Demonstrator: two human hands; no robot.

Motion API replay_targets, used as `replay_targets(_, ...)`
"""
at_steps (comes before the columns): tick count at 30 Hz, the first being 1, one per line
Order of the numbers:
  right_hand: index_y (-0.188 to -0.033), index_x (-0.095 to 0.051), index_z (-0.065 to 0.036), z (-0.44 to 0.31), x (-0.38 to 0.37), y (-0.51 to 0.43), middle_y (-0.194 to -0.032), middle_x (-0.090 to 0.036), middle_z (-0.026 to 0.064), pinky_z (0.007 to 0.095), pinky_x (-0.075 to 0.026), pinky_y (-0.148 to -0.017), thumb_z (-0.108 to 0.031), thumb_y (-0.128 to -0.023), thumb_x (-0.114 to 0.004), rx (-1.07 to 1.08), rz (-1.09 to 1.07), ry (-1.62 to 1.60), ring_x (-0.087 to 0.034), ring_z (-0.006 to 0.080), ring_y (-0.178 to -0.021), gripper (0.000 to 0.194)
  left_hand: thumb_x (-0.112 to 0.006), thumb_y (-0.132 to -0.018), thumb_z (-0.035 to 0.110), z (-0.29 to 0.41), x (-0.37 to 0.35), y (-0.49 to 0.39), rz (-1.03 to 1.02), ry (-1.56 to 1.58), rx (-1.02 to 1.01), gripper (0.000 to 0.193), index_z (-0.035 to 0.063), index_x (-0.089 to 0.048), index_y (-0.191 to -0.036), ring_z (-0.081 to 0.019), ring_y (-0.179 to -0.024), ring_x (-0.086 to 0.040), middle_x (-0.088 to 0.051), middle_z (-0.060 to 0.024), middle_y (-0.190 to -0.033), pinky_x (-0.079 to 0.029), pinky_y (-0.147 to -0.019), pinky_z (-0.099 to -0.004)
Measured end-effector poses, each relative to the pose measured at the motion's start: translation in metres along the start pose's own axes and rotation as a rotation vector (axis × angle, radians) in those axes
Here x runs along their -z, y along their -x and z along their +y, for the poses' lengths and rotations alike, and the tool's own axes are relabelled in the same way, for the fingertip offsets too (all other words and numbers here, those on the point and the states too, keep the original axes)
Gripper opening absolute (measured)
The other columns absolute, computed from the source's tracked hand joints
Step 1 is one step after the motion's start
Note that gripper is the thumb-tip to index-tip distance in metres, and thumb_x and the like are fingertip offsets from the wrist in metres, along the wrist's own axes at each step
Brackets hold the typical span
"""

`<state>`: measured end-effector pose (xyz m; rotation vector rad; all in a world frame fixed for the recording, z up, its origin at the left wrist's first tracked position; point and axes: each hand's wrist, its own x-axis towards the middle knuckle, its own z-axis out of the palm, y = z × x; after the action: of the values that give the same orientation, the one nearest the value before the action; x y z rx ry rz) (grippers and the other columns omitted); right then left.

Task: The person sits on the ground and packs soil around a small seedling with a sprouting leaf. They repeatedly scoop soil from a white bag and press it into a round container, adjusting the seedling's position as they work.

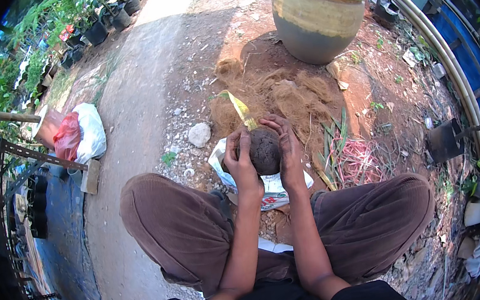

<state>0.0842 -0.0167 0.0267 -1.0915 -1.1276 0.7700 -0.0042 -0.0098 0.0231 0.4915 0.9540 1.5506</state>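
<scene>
Both my hands cup a dark ball of soil (265, 151) between my knees. My left hand (242, 161) presses its left side and my right hand (288, 151) curves round its right side. From the top of the ball rises a yellow-green leaf (240, 107), bent over at its tip. Beneath the hands lies a white plastic bag (276, 186) with printing on it. Loose brown coconut fibre (300, 94) is spread on the ground just beyond the ball. Pink plastic strings (359, 161) and long green leaves (333, 150) lie to the right.
A large glazed pot (318, 16) stands beyond the fibre. A pale stone (199, 135) sits left of the fibre. White and red plastic bags (90, 131) rest at the left, across the path. Potted plants (95, 31) line the upper left; a black pot (444, 142) is at the right.
</scene>
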Motion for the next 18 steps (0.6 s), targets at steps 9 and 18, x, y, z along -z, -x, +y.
replay_targets(9,-0.121,-0.056,-0.001,0.006,0.0,0.003,-0.124,-0.058,0.0114,0.0353,-0.04,-0.103,-0.043,-0.102,-0.047,-0.251,0.044,-0.535,-0.055,0.022,-0.117,0.047,-0.054,-0.099,0.035,0.001,0.007,-0.008,-0.154,0.208,0.177,0.048,-0.0034,-0.055,-0.127,-0.0229,-0.112,-0.061,-0.062,-0.0152,-0.119,-0.049,-0.099,-0.0369)
replay_targets(18,-0.129,-0.053,0.001,-0.029,0.018,-0.007,-0.127,-0.059,0.0146,0.0393,-0.038,-0.106,-0.039,-0.103,-0.047,0.002,0.144,0.013,-0.055,0.0266,-0.12,0.048,-0.065,-0.09,0.016,-0.002,0.014,-0.012,-0.156,0.218,0.15,0.03,-0.0031,-0.062,-0.112,-0.0156,-0.094,-0.064,-0.065,-0.0073,-0.1,-0.053,-0.086,-0.0311)
